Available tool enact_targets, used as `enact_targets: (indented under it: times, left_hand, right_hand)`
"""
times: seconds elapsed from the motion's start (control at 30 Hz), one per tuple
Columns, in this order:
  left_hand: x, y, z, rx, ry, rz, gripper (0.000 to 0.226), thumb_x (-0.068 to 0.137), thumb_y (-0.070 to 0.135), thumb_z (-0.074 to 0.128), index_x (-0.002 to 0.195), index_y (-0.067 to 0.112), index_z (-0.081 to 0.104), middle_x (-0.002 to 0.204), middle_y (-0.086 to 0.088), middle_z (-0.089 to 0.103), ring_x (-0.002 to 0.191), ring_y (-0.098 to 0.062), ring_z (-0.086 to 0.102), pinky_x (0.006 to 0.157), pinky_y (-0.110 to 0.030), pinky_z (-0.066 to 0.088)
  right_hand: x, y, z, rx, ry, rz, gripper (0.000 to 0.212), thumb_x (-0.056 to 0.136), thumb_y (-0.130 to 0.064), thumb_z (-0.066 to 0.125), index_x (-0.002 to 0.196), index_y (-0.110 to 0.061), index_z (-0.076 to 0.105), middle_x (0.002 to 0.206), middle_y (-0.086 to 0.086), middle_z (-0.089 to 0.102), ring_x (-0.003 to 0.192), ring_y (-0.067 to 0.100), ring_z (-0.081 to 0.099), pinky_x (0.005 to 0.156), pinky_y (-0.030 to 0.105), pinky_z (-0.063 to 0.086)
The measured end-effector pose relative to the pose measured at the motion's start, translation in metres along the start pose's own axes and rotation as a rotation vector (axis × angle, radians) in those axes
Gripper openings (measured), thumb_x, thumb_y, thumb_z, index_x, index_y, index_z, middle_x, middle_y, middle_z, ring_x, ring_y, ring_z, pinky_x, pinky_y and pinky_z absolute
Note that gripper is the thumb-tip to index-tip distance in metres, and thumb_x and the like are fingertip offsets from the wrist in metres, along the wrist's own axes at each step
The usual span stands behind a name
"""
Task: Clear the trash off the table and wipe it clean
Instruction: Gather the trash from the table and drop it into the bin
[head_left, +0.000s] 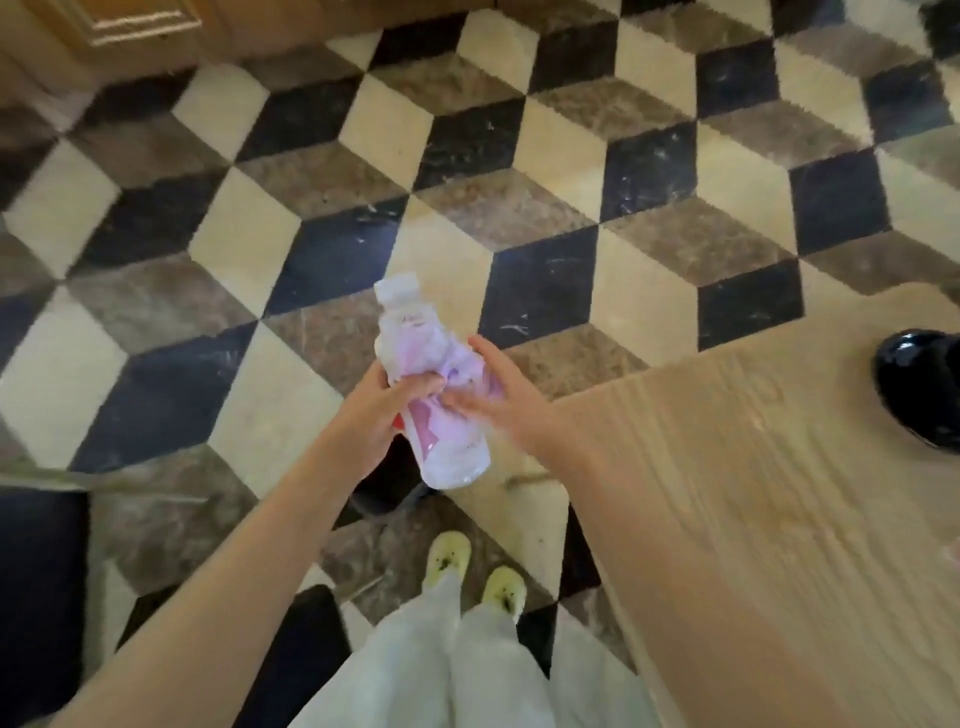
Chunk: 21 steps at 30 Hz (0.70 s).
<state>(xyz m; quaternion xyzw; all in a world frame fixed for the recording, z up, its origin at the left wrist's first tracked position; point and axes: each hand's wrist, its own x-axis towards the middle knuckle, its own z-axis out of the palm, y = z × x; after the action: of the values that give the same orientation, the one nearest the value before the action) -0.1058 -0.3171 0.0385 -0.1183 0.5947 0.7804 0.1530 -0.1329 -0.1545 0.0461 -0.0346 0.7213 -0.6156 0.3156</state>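
Stretching away beyond both hands, a floor (519, 182) of cream, brown and black tiles set in a cube pattern fills most of the view. To the right of the right hand (498, 395) lies a pale, wood-grain worktop (753, 467); its corner sits just beside that wrist, and the right forearm crosses above its edge. Below the hands, the person's light trousers (467, 675) hang down toward the floor.

Between the two hands is a crumpled plastic bottle (415, 338), white with a pink label, held in the air over the floor and clear of the worktop, just left of its corner. The neck points away from the person and the base tips down toward the feet. The left hand (384, 405) grasps the bottle round its middle, fingers curled over the crushed label. The right hand is released, its fingers stretched out and lying against the bottle's right side without closing on it; motion blur softens its outline.

Well to the right of the right hand, a glossy black object (919, 395) rests on the worktop, partly cut off by the frame edge, and what it is cannot be told. Directly below the bottle, a pair of pale yellow shoes (447, 558), flecked with dark marks, stands on the tiles.
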Motion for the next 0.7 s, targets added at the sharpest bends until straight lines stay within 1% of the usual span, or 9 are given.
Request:
enact_targets:
  times: [0.1, 0.17, 0.23, 0.27, 0.33, 0.43, 0.5, 0.57, 0.7]
  left_hand:
    - [-0.008, -0.007, -0.040, -0.006, 0.099, -0.001, 0.040, 0.069, 0.027, 0.071, 0.107, 0.017, 0.061, 0.090, 0.000, 0.070, 0.087, -0.019, 0.066, 0.077, -0.034, 0.052]
    - [-0.013, -0.009, -0.059, -0.048, 0.136, 0.023, 0.029, 0.071, 0.024, 0.071, 0.099, 0.023, 0.067, 0.088, 0.002, 0.072, 0.084, -0.016, 0.069, 0.072, -0.030, 0.055]
    - [-0.019, -0.009, -0.075, -0.079, 0.115, 0.036, 0.027, 0.075, 0.024, 0.071, 0.102, 0.025, 0.068, 0.095, -0.001, 0.073, 0.091, -0.018, 0.070, 0.072, -0.028, 0.057]
    - [-0.021, -0.009, -0.083, -0.082, 0.106, 0.038, 0.031, 0.077, 0.025, 0.071, 0.107, 0.024, 0.066, 0.100, -0.004, 0.071, 0.096, -0.020, 0.068, 0.075, -0.029, 0.057]
    - [-0.022, -0.007, -0.097, -0.081, 0.119, 0.058, 0.035, 0.078, 0.029, 0.072, 0.111, 0.023, 0.063, 0.102, -0.004, 0.070, 0.098, -0.021, 0.067, 0.075, -0.028, 0.056]
    - [-0.018, -0.005, -0.121, -0.088, 0.148, 0.067, 0.034, 0.080, 0.027, 0.071, 0.112, 0.022, 0.061, 0.101, -0.003, 0.070, 0.098, -0.021, 0.068, 0.074, -0.026, 0.055]
    - [-0.011, -0.009, -0.138, -0.100, 0.138, 0.052, 0.034, 0.082, 0.025, 0.070, 0.114, 0.020, 0.061, 0.102, -0.004, 0.070, 0.098, -0.022, 0.068, 0.074, -0.027, 0.055]
    - [-0.004, -0.013, -0.150, -0.124, 0.148, 0.011, 0.035, 0.080, 0.026, 0.071, 0.114, 0.021, 0.062, 0.102, -0.004, 0.071, 0.098, -0.022, 0.069, 0.074, -0.027, 0.055]
    - [0.009, -0.026, -0.157, -0.144, 0.166, -0.077, 0.027, 0.073, 0.034, 0.077, 0.099, 0.033, 0.070, 0.096, 0.002, 0.075, 0.091, -0.016, 0.072, 0.068, -0.023, 0.056]
  right_hand:
    - [0.031, 0.005, 0.025, 0.098, -0.193, 0.141, 0.103, 0.073, -0.030, 0.078, 0.150, -0.024, 0.010, 0.152, -0.002, 0.034, 0.135, 0.014, 0.039, 0.111, 0.036, 0.035]
    - [0.047, 0.007, 0.038, 0.131, -0.254, 0.187, 0.105, 0.075, -0.026, 0.078, 0.151, -0.024, 0.005, 0.150, -0.003, 0.035, 0.129, 0.010, 0.043, 0.101, 0.028, 0.040]
    - [0.061, 0.006, 0.051, 0.152, -0.325, 0.219, 0.102, 0.077, -0.023, 0.075, 0.150, -0.025, 0.005, 0.145, -0.005, 0.040, 0.122, 0.008, 0.048, 0.096, 0.025, 0.044]
    - [0.068, 0.005, 0.057, 0.164, -0.378, 0.226, 0.097, 0.078, -0.023, 0.074, 0.150, -0.026, 0.009, 0.144, -0.004, 0.043, 0.123, 0.010, 0.050, 0.098, 0.029, 0.046]
    - [0.080, -0.001, 0.067, 0.176, -0.487, 0.201, 0.075, 0.078, -0.026, 0.072, 0.142, -0.027, 0.033, 0.133, -0.002, 0.057, 0.120, 0.015, 0.057, 0.098, 0.035, 0.049]
    - [0.092, -0.010, 0.088, 0.175, -0.514, 0.131, 0.040, 0.079, -0.026, 0.070, 0.118, -0.032, 0.060, 0.114, -0.002, 0.068, 0.109, 0.014, 0.064, 0.084, 0.024, 0.054]
    - [0.101, -0.006, 0.099, 0.165, -0.452, 0.107, 0.033, 0.085, -0.019, 0.066, 0.116, -0.026, 0.062, 0.116, 0.007, 0.067, 0.109, 0.017, 0.063, 0.089, 0.028, 0.054]
    - [0.109, -0.001, 0.106, 0.153, -0.390, 0.120, 0.037, 0.086, -0.016, 0.065, 0.122, -0.013, 0.058, 0.123, 0.020, 0.061, 0.115, 0.027, 0.060, 0.099, 0.040, 0.049]
    - [0.125, 0.009, 0.107, 0.133, -0.351, 0.179, 0.043, 0.084, -0.016, 0.068, 0.124, -0.005, 0.055, 0.121, 0.023, 0.060, 0.116, 0.035, 0.058, 0.104, 0.050, 0.043]
